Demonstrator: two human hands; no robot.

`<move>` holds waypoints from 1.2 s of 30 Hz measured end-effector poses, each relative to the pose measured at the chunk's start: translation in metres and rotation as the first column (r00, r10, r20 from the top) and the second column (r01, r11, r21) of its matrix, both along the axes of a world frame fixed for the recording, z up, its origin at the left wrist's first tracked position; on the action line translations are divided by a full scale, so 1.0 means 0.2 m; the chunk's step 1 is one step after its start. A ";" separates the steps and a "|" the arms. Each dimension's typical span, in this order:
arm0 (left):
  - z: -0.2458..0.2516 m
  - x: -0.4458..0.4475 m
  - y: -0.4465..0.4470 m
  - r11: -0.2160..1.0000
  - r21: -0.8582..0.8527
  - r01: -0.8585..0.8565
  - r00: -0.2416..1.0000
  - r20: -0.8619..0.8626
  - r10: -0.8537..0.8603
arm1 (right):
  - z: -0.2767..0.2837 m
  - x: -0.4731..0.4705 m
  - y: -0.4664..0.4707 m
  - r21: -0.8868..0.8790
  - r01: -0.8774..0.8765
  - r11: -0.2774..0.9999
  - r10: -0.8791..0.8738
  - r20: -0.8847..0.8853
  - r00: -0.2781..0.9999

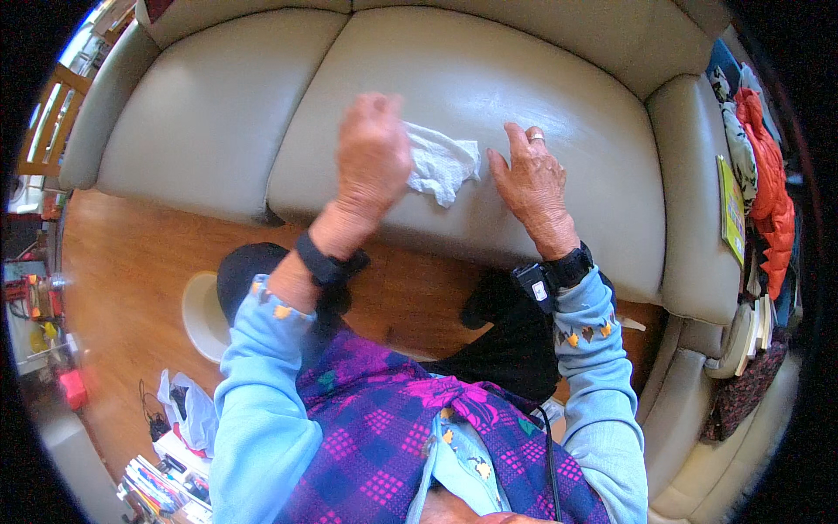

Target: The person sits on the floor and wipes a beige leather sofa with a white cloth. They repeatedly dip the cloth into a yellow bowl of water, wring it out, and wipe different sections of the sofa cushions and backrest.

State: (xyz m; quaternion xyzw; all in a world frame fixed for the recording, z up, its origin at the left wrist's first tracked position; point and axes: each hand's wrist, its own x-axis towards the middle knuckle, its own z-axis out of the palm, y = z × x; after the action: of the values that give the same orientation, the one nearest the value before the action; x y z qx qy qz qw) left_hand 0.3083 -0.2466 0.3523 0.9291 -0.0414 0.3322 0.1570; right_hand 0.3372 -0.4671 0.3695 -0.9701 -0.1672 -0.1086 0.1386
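Observation:
A crumpled white cloth or paper wipe (442,160) hangs in the air or lies over the front part of a beige leather sofa cushion (419,72); which of the two I cannot tell. My left hand (373,147), blurred and with curled fingers, is at the wipe's left end; whether it grips the wipe is unclear. To the right of the wipe, my right hand (531,167) is over the same cushion with its fingers apart and nothing in it. A ring is on one of its fingers. Both wrists carry black straps, the right one with a small device.
The sofa's armrest (694,190) is at the right, with a green-yellow booklet (730,206) and an orange jacket (769,196) beside it. A white bucket or bin (200,318) stands on the wooden floor near my left knee. A plastic bag (190,409) is at lower left.

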 end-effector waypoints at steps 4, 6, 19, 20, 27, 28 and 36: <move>-0.14 -0.12 -0.29 0.995 0.100 0.010 0.975 -0.220 0.012 | -0.02 0.02 -0.02 -0.104 0.026 0.994 -0.024 0.015 1.000; -0.21 -0.14 -0.37 0.991 0.132 0.008 0.949 -0.314 0.034 | -0.04 0.03 -0.02 -0.139 0.044 0.989 -0.040 0.035 0.999; -0.32 0.00 -0.18 0.984 0.176 -0.007 0.957 -0.283 0.058 | -0.07 0.04 -0.07 -0.221 0.023 0.975 -0.018 0.025 1.000; -0.32 0.01 -0.16 0.983 0.182 -0.008 0.954 -0.293 0.062 | -0.07 0.04 -0.07 -0.219 0.020 0.975 -0.013 0.035 0.999; -0.25 0.12 0.01 0.994 0.089 -0.062 0.903 -0.420 0.094 | -0.08 0.04 -0.06 -0.261 0.012 0.965 0.006 0.070 0.998; -0.24 0.11 0.02 0.990 0.114 -0.079 0.896 -0.428 0.121 | -0.08 0.04 -0.06 -0.261 0.010 0.965 0.010 0.076 0.997; -0.31 0.01 0.09 0.993 0.105 -0.052 0.958 -0.277 0.080 | -0.12 0.02 -0.03 -0.232 0.013 0.973 0.011 0.104 0.995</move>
State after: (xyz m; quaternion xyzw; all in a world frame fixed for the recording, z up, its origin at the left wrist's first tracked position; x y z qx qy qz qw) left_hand 0.3094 -0.2285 0.2909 0.9741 -0.0036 0.1999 0.1051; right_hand 0.3417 -0.4741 0.3446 -0.9727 -0.1853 -0.1389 0.0151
